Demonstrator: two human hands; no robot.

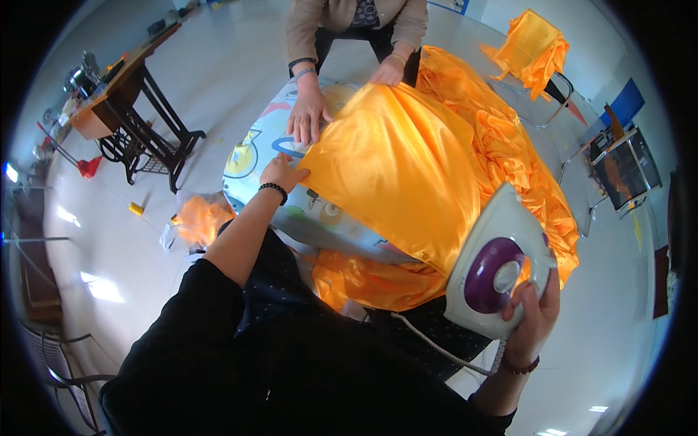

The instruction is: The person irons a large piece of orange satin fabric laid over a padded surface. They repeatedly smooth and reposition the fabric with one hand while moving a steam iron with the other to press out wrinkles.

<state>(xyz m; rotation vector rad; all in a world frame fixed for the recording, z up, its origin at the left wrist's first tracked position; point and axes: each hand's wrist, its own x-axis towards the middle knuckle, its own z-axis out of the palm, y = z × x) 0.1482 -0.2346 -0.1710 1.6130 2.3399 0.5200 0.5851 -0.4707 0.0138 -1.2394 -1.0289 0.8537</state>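
Note:
My right hand [533, 319] grips the handle of a white and purple electric iron [473, 310], raised at the near right corner of the satin. Yellow-orange satin cloth [392, 169] is spread over a padded surface with a cartoon-print cover [253, 182]. My left hand [282, 174] is at the cloth's left corner, thumb on its edge. Facing me, a co-worker's hand [308, 115] lies beside the cloth on the printed cover. The co-worker's other hand [388, 71] holds the far edge of the satin. The iron's soleplate is turned away from view.
Bunched satin [504, 147] lies along the right side, and more satin [376, 278] hangs at my lap. The iron's cord [444, 351] loops below it. A treadle sewing machine table [131, 103] stands left; a satin-draped chair [531, 52] is at the far right.

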